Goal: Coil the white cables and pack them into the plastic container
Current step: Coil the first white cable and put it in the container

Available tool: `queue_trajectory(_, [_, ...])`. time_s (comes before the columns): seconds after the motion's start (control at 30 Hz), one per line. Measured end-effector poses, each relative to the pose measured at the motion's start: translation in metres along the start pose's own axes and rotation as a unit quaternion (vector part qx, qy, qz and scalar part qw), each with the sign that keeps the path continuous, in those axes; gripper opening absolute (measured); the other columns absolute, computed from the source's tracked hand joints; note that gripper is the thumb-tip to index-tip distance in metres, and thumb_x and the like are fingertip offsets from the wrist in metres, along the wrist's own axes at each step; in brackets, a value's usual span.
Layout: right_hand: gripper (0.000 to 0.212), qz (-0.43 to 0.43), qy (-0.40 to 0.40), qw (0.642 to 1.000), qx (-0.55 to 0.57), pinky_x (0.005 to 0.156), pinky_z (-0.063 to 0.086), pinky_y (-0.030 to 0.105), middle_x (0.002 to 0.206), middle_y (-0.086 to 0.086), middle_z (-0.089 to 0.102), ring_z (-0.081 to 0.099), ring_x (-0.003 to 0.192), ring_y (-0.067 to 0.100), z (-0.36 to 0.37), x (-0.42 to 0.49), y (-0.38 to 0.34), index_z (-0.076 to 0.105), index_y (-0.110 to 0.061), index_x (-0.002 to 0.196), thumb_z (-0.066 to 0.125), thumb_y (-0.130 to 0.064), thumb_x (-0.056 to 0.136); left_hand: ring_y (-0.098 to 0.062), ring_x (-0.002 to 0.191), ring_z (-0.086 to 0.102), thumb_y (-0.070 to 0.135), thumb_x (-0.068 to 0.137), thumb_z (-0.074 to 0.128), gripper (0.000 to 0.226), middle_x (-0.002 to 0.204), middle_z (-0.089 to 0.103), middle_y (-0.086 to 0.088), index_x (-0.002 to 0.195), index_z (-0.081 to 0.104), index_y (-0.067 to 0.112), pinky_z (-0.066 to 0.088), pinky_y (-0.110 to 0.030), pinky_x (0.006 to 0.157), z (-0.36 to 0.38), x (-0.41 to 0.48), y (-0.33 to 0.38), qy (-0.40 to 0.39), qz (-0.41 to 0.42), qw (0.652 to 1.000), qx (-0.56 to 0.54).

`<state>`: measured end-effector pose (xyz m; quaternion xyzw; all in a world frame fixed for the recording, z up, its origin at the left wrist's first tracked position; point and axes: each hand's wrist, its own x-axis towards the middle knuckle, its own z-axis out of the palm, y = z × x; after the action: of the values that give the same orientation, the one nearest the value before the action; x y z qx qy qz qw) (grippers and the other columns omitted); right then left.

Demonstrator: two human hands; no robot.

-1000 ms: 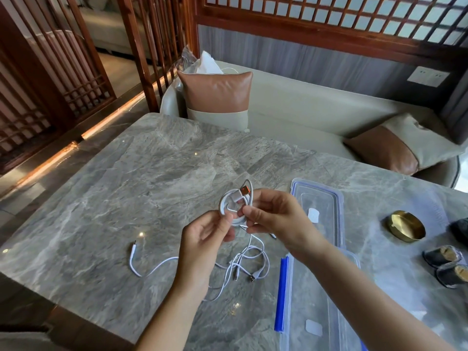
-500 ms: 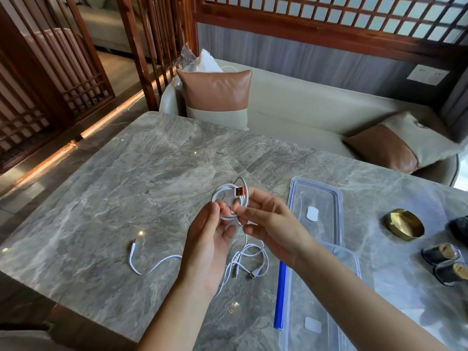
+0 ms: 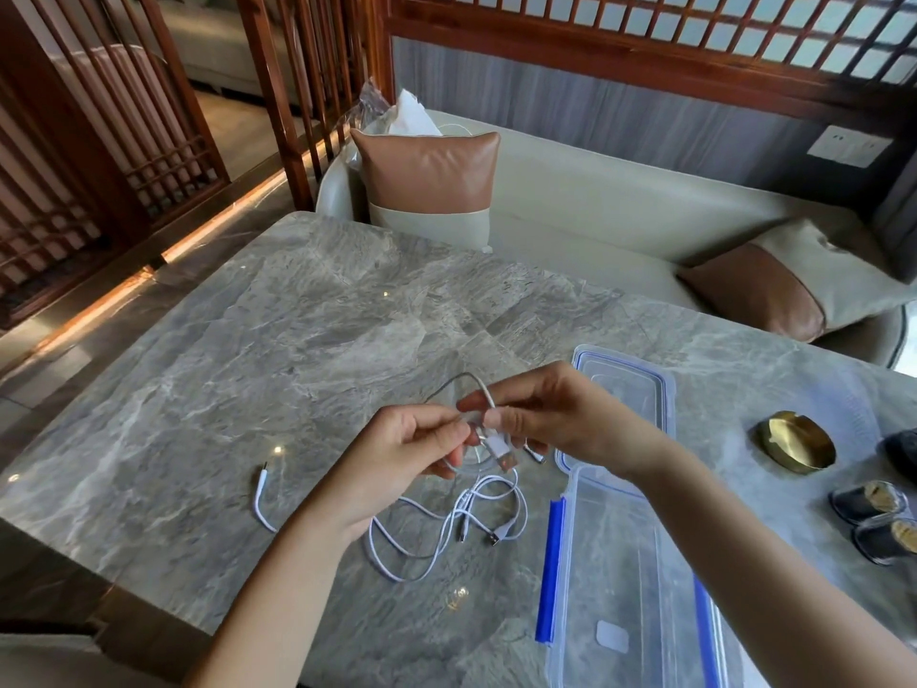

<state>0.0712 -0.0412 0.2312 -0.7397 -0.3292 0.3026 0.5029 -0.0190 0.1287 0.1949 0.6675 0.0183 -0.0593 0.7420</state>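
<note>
Both of my hands hold one small coiled white cable (image 3: 491,441) above the marble table (image 3: 297,350). My left hand (image 3: 397,464) pinches the coil from the left, and my right hand (image 3: 556,414) pinches it from the right, with a loop sticking up and the USB plug hanging down. More loose white cables (image 3: 446,528) lie tangled on the table just below my hands, one end trailing left. The clear plastic container (image 3: 620,588) with blue clips stands open at the lower right, its lid (image 3: 625,384) lying beyond it behind my right hand.
A brass dish (image 3: 796,441) and two small dark glass jars (image 3: 878,518) sit at the right edge of the table. A beige sofa with brown cushions (image 3: 426,176) runs along the far side. Wooden lattice screens stand at the left and back.
The coil has been turned in my hands: the USB plug, which was on top, now hangs below, and a loop of cable sticks up. My hands have shifted slightly.
</note>
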Motion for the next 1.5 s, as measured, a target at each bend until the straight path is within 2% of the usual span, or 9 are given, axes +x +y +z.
queue_trajectory(0.17, [0.009, 0.040, -0.019, 0.995, -0.085, 0.052, 0.053, 0.017, 0.056, -0.008, 0.066, 0.063, 0.054, 0.008, 0.000, 0.003, 0.000, 0.074, -0.021, 0.078, 0.072, -0.029, 0.075, -0.012, 0.064, 0.056, 0.019, 0.089, 0.059, 0.020, 0.062, 0.067, 0.005, 0.073, 0.070, 0.011, 0.040, -0.023, 0.065, -0.006, 0.010, 0.005, -0.006, -0.013, 0.987, 0.159])
queue_trajectory(0.27, [0.005, 0.035, 0.016, 0.997, -0.062, 0.054, 0.053, 0.016, 0.061, -0.003, 0.067, 0.064, 0.055, 0.006, 0.000, 0.004, 0.003, 0.073, -0.014, 0.080, 0.069, -0.011, 0.082, -0.012, 0.078, 0.068, 0.023, 0.085, 0.064, 0.013, 0.080, 0.076, -0.001, 0.082, 0.074, 0.016, 0.047, -0.025, 0.079, -0.007, 0.016, 0.003, 0.059, 0.011, 0.986, 0.157])
queue_trajectory(0.43, [0.008, 0.045, 0.059, 0.989, 0.130, 0.059, 0.054, 0.017, 0.065, -0.003, 0.069, 0.064, 0.061, 0.005, 0.002, 0.000, 0.010, 0.070, -0.006, 0.086, 0.062, -0.005, 0.086, 0.001, 0.080, 0.065, 0.035, 0.083, 0.057, 0.022, 0.078, 0.074, 0.009, 0.076, 0.072, 0.022, 0.044, -0.008, 0.076, 0.006, 0.012, -0.004, 0.112, 0.056, 0.992, 0.003])
queue_trajectory(0.57, [0.010, 0.062, 0.055, 0.980, 0.181, 0.062, 0.054, 0.017, 0.067, -0.005, 0.069, 0.064, 0.064, 0.004, 0.012, -0.002, 0.019, 0.071, -0.014, 0.087, 0.062, -0.009, 0.086, -0.004, 0.069, 0.051, 0.036, 0.088, 0.046, 0.031, 0.063, 0.051, 0.011, 0.068, 0.053, 0.014, 0.041, -0.014, 0.077, 0.023, 0.009, -0.016, 0.138, 0.080, 0.985, -0.066])
queue_trajectory(0.7, [0.013, 0.076, 0.027, 0.985, 0.154, 0.057, 0.049, 0.015, 0.070, -0.008, 0.068, 0.059, 0.064, 0.003, 0.008, -0.004, 0.021, 0.073, -0.018, 0.091, 0.062, -0.022, 0.085, -0.007, 0.063, 0.042, 0.034, 0.087, 0.046, 0.031, 0.058, 0.040, 0.008, 0.071, 0.051, 0.008, 0.035, -0.023, 0.074, 0.014, 0.007, -0.016, 0.077, 0.032, 0.994, -0.073])
queue_trajectory(0.83, [0.035, 0.115, 0.000, 0.978, 0.174, 0.052, 0.046, 0.014, 0.086, 0.001, 0.069, 0.058, 0.060, 0.005, -0.001, -0.006, 0.015, 0.071, -0.012, 0.103, 0.057, -0.037, 0.084, -0.002, 0.057, 0.040, 0.016, 0.094, 0.043, 0.025, 0.057, 0.045, 0.012, 0.072, 0.054, 0.009, 0.036, -0.013, 0.063, 0.004, 0.008, -0.008, -0.020, 0.022, 0.998, 0.047])
queue_trajectory(1.1, [0.007, 0.086, -0.025, 0.996, 0.002, 0.050, 0.047, 0.012, 0.073, 0.007, 0.069, 0.064, 0.056, 0.004, 0.003, 0.002, -0.001, 0.068, -0.009, 0.086, 0.068, -0.004, 0.082, -0.008, 0.061, 0.045, 0.014, 0.095, 0.048, 0.025, 0.067, 0.053, -0.006, 0.072, 0.058, 0.014, 0.038, -0.020, 0.062, -0.005, 0.017, 0.006, -0.073, 0.005, 0.977, 0.202])
queue_trajectory(1.33, [0.009, 0.075, 0.059, 0.992, 0.085, 0.060, 0.057, 0.020, 0.070, 0.004, 0.068, 0.065, 0.059, 0.008, 0.008, 0.000, 0.003, 0.067, -0.005, 0.092, 0.061, -0.003, 0.087, 0.000, 0.069, 0.055, 0.036, 0.084, 0.049, 0.027, 0.061, 0.060, 0.011, 0.079, 0.064, 0.015, 0.042, -0.008, 0.076, -0.010, 0.009, 0.001, 0.011, 0.008, 0.999, 0.033])
queue_trajectory(1.5, [0.011, -0.007, 0.055, 0.980, -0.193, 0.067, 0.057, 0.030, 0.074, 0.003, 0.073, 0.067, 0.061, 0.008, 0.017, 0.001, 0.005, 0.070, -0.014, 0.091, 0.060, -0.018, 0.090, -0.005, 0.055, 0.045, 0.039, 0.085, 0.045, 0.030, 0.054, 0.045, 0.007, 0.070, 0.053, 0.014, 0.036, -0.021, 0.065, -0.001, 0.012, -0.012, 0.031, -0.078, 0.981, -0.176])
